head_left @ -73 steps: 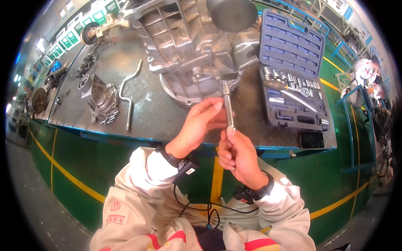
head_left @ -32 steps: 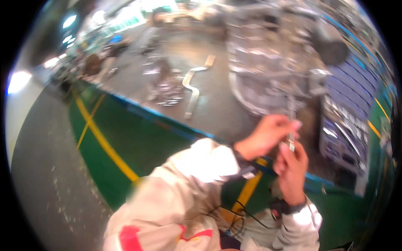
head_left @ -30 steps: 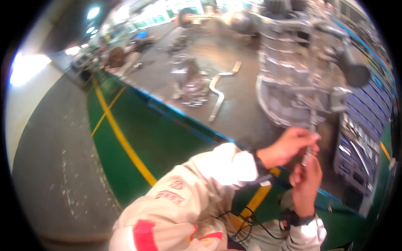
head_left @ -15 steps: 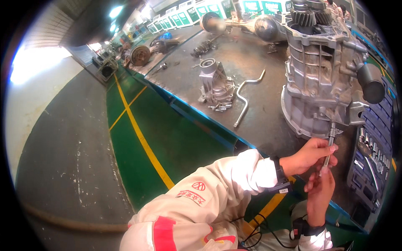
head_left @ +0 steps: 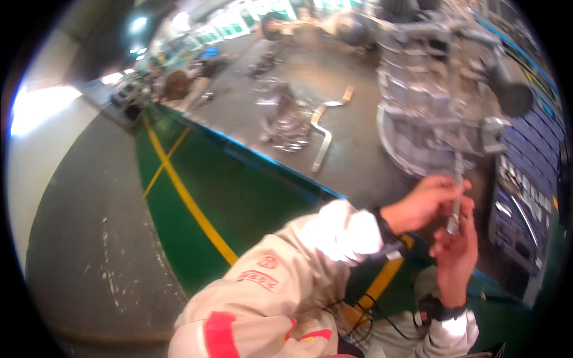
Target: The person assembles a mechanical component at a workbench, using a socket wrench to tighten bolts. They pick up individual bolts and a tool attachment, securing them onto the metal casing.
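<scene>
A slim chrome socket extension bar [head_left: 456,206] points up to the lower flange of a large grey gearbox [head_left: 418,89], its far end touching there. My left hand [head_left: 421,204] is closed around the bar's middle, fingers and thumb pinching it. My right hand [head_left: 458,259] lies below, palm up, its fingers loosely curled around the bar's near end. Motion smears the picture, so the exact fit of the bar at the gearbox is hard to make out.
A bent metal pipe [head_left: 325,128] and a small cast housing [head_left: 277,110] lie on the bench [head_left: 352,149], left of the gearbox. An open tool case [head_left: 519,221] with sockets sits at the right. Axle parts [head_left: 352,28] stand farther back.
The whole view has shifted, so bench and gearbox appear farther left and higher. Both hands stay at the bar; the right hand's fingers look more spread around its near end.
</scene>
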`<state>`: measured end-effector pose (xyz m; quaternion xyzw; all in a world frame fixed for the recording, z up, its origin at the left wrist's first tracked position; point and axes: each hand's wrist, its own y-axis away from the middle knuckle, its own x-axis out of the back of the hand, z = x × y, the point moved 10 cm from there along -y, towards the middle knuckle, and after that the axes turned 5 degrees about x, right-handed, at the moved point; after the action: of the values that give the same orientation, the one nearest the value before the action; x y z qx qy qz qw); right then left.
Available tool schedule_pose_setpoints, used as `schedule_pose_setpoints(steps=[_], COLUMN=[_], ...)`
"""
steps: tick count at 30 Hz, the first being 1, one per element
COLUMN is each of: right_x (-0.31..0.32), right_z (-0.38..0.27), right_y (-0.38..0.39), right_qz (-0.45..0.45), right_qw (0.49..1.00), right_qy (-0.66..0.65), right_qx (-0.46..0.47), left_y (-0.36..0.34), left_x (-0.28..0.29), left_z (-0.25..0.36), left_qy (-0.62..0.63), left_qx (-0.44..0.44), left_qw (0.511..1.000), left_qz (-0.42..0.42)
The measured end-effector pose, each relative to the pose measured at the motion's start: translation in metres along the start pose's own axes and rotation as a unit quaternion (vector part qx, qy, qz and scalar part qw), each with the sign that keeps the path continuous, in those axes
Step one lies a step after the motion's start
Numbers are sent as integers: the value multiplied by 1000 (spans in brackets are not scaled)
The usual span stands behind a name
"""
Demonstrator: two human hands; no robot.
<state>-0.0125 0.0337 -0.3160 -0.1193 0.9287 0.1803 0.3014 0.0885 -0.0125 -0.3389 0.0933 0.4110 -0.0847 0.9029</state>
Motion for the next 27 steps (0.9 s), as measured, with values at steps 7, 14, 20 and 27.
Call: schedule_pose_setpoints(steps=[7, 14, 20, 27], right_x=[8, 5, 13, -6], right_z=[9, 3, -1, 9], right_y=[-21, -13, -18, -8], right_qz=[-88, -136, -83, -108], right_qw=[985, 990, 989, 992], right_qy=[137, 15, 110, 11], right_qx=[63, -21, 57, -65], left_y=[9, 7, 9, 13], left_x=[3, -10, 5, 0], left_z=[10, 11, 13, 17], left_qy=[-110, -37, -106, -16], left_qx=[2, -22, -61, -19], left_qw=[992, 998, 990, 998], left_qz=[55, 41, 76, 49])
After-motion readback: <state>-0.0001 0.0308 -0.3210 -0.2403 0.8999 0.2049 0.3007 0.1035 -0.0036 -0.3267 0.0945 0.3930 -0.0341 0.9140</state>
